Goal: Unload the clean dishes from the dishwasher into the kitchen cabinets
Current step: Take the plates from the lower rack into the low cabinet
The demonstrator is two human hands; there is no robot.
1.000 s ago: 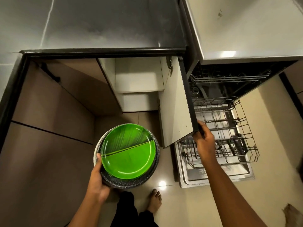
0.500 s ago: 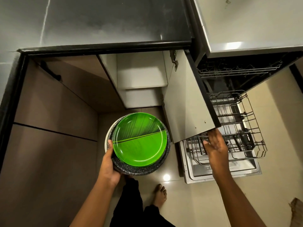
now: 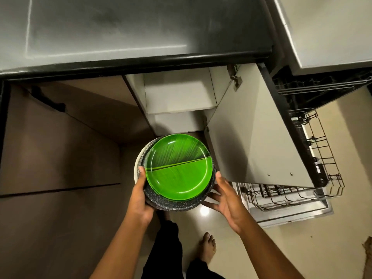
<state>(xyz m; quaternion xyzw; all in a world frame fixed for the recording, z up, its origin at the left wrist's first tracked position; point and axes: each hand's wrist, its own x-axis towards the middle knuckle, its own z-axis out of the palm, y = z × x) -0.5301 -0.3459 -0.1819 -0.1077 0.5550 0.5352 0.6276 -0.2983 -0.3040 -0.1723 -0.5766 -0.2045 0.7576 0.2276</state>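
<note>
I hold a stack of plates at mid-frame: a green leaf-patterned plate (image 3: pixel 179 168) on top, a dark speckled plate (image 3: pixel 175 206) under it and a white rim (image 3: pixel 136 168) at the bottom. My left hand (image 3: pixel 141 196) grips the stack's left edge with the thumb on top. My right hand (image 3: pixel 223 198) cups the right edge from below. Straight ahead the open cabinet (image 3: pixel 179 97) shows white shelves. To the right, the dishwasher's lower rack (image 3: pixel 322 158) is pulled out, with no dishes visible in the part I can see.
The cabinet door (image 3: pixel 255 133) swings open between the plates and the dishwasher, covering part of the rack. A dark countertop (image 3: pixel 130 29) overhangs the cabinet. Brown closed cabinet fronts (image 3: pixel 50 148) fill the left. My bare foot (image 3: pixel 207 248) stands on the tiled floor.
My right hand let go of the cabinet door's edge and came left onto the plates' right side. The door stands wider open. The stack has moved up toward the cabinet.
</note>
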